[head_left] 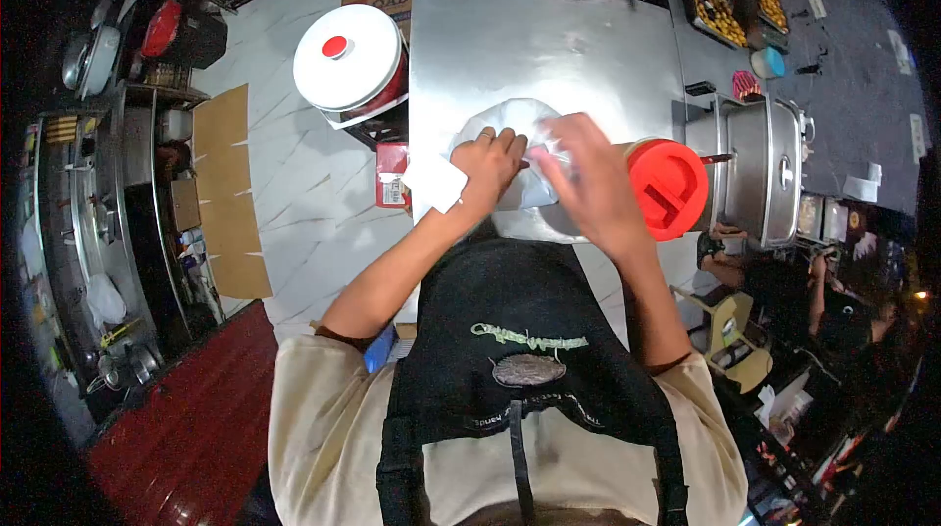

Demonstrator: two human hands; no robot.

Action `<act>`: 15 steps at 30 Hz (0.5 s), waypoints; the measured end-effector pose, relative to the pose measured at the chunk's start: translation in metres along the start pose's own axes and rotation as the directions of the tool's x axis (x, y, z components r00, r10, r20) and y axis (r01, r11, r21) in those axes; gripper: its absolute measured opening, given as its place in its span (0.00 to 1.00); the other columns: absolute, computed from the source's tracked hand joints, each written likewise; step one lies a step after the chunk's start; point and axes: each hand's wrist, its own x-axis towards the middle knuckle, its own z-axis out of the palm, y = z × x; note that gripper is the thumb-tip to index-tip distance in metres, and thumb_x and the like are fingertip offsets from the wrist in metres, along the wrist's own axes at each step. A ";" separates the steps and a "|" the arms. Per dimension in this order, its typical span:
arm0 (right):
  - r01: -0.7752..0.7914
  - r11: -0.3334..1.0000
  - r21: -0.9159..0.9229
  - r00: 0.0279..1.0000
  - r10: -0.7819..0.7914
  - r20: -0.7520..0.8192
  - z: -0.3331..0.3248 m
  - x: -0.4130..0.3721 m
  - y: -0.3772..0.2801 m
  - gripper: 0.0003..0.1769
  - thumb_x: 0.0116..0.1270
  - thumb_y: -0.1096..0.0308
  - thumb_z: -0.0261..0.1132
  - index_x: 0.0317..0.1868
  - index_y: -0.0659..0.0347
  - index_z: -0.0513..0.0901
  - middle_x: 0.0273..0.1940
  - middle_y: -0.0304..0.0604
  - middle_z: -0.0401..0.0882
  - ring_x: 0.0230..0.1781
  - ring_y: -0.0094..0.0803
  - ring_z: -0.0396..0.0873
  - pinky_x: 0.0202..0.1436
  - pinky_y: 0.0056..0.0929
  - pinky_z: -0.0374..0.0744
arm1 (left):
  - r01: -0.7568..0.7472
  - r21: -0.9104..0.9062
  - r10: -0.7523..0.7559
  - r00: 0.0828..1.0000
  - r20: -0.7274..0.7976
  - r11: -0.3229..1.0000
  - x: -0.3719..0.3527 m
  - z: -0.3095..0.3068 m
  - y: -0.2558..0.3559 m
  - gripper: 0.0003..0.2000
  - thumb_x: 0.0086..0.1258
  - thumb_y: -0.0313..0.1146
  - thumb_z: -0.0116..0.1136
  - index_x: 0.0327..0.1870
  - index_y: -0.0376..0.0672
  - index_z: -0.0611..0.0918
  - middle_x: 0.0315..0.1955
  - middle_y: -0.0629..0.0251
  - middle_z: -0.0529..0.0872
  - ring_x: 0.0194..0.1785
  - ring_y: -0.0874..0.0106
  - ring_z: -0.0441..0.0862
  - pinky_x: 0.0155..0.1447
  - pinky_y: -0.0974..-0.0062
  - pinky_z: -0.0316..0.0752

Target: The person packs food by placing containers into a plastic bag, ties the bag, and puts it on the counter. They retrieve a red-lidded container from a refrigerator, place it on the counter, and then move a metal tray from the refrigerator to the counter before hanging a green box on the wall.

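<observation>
On the steel table in front of me lies a rounded, pale translucent plastic bag; its contents cannot be made out. My left hand is on its left side, fingers curled down and closed on the plastic. Over the right side of the bag is my right hand, with its fingers smeared by motion, so its grip cannot be told. A white piece of paper is by my left wrist. Close to my right forearm stands a container with a red lid.
The steel table stretches away ahead of me. At left stands a drum with a white lid, near a red box. A steel basin is at right, with trays of yellow food beyond. Another person is at far right.
</observation>
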 end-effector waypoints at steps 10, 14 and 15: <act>0.205 0.974 0.094 0.895 -0.226 0.385 0.044 0.034 -0.001 0.31 0.67 0.49 0.73 0.64 0.60 0.82 0.57 0.47 0.79 0.61 0.45 0.73 0.64 0.41 0.74 | -0.057 0.059 0.065 0.988 -0.143 0.997 -0.023 0.046 0.002 0.18 0.69 0.33 0.56 0.59 0.40 0.83 0.54 0.52 0.81 0.58 0.61 0.82 0.50 0.61 0.78; 0.135 0.912 0.386 0.713 -0.360 0.602 0.059 0.072 -0.001 0.24 0.65 0.50 0.75 0.47 0.64 0.89 0.42 0.48 0.89 0.44 0.38 0.86 0.48 0.34 0.80 | -0.439 0.557 0.415 0.892 0.178 0.705 -0.023 0.007 0.010 0.14 0.72 0.32 0.56 0.55 0.39 0.84 0.49 0.52 0.84 0.55 0.60 0.85 0.54 0.63 0.80; 0.088 0.895 0.437 0.728 -0.357 0.585 0.054 0.072 -0.005 0.21 0.64 0.54 0.77 0.44 0.64 0.89 0.40 0.46 0.89 0.41 0.35 0.85 0.46 0.32 0.79 | -0.454 0.617 0.428 0.881 0.202 0.643 -0.022 0.001 0.014 0.14 0.71 0.32 0.59 0.54 0.39 0.84 0.49 0.52 0.86 0.54 0.61 0.86 0.55 0.64 0.81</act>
